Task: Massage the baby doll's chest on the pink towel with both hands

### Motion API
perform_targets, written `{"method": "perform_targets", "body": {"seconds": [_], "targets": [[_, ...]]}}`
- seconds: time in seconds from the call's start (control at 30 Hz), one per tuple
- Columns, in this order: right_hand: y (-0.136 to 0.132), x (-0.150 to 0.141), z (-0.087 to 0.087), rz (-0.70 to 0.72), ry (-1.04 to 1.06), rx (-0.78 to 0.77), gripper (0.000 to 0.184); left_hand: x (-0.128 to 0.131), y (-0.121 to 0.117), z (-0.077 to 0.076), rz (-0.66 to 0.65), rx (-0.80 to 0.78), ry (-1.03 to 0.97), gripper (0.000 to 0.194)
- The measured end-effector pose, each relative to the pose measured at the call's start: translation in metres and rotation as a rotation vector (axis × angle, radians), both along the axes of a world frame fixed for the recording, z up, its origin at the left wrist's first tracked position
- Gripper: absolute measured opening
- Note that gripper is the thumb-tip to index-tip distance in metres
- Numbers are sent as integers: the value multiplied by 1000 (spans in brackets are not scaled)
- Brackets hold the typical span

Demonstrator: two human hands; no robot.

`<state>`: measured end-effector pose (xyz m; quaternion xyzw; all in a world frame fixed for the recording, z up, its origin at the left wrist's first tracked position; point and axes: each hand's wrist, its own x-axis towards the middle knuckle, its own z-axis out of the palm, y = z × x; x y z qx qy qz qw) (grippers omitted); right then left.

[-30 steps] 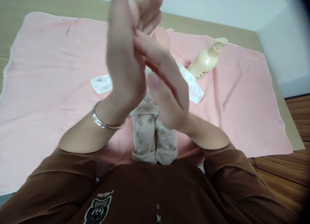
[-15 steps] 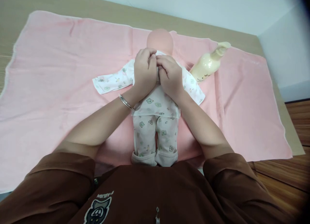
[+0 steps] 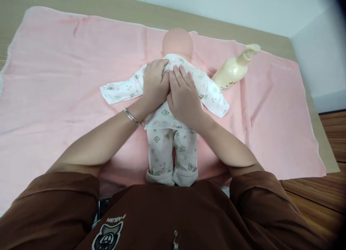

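Observation:
A baby doll (image 3: 177,44) in a white printed suit lies on a pink towel (image 3: 67,73), head away from me and legs toward me. My left hand (image 3: 154,84) rests on the doll's upper torso with fingers curled against the cloth. My right hand (image 3: 183,95) lies flat beside it on the torso, fingers stretched toward the collar. The two hands touch each other. A silver bangle (image 3: 132,117) circles my left wrist.
A cream pump bottle (image 3: 234,70) lies tilted on the towel just right of the doll's arm. The towel covers a tan table (image 3: 81,4); a white wall stands behind and wooden floor (image 3: 324,206) shows at the right.
My hands were raised and pressed together a second ago. They came down onto the doll's chest with fingers bunched at the collar, and now the right hand has flattened out lower on the torso.

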<state>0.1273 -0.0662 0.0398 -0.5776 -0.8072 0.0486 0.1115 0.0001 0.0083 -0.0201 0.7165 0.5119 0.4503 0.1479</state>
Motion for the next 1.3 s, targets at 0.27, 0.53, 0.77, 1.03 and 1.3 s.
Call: {"method": "perform_targets", "body": {"seconds": [0.27, 0.53, 0.77, 1.03, 1.3], "targets": [[34, 30, 0, -121, 106, -72, 65, -9, -5, -5, -60, 47, -24, 31], [-19, -14, 1, -26, -24, 11, 69, -5, 2, -10, 33, -50, -43, 51], [25, 15, 11, -9, 30, -61, 63, -8, -4, -5, -28, 9, -1, 42], [-17, -9, 8, -37, -30, -7, 62, -8, 3, -13, -24, -4, -53, 38], [26, 20, 4, -35, 96, -29, 56, -8, -4, -5, -21, -18, -61, 37]]}}
